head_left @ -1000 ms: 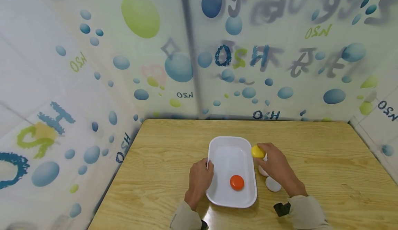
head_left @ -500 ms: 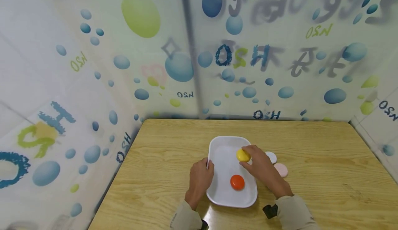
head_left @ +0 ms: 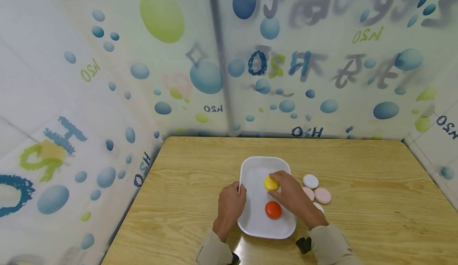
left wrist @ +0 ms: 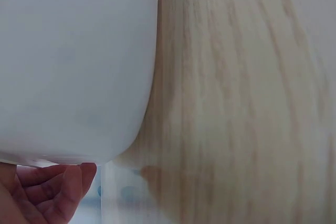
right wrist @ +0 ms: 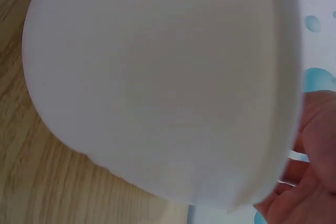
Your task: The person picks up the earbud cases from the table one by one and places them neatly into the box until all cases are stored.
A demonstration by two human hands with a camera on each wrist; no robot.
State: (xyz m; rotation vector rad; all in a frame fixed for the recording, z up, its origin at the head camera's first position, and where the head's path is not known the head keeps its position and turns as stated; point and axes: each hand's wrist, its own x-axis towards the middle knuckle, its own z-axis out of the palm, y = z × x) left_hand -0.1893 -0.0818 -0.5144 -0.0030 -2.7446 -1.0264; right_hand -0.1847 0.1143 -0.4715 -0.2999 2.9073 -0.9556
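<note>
In the head view my left hand (head_left: pixel 230 205) grips the left rim of a white rectangular tray (head_left: pixel 255 227); the left wrist view shows its fingers curled under the tray's edge (left wrist: pixel 79 77). Over the tray, my right hand (head_left: pixel 295 195) pinches a round yellow disc (head_left: pixel 270 183) between thumb and fingers. Whether the yellow disc touches the tray floor I cannot tell. A glossy orange-red disc (head_left: pixel 273 209) lies inside the tray, nearer its front. From the right wrist view the tray's outer wall (right wrist: pixel 157 77) hides what the right hand (right wrist: pixel 310 166) holds.
Right of the tray on the wooden table (head_left: pixel 186 177) lie a white disc (head_left: pixel 310 181), a pale pink disc (head_left: pixel 323 195), another pink disc (head_left: pixel 308 193) and a second white disc (head_left: pixel 318 207), partly behind the right forearm. A patterned wall covering (head_left: pixel 171 66) stands behind.
The right hand has carried the yellow disc leftward from beside the tray's right rim to over its middle, uncovering more of the pale discs. The left hand and the orange-red disc have stayed put.
</note>
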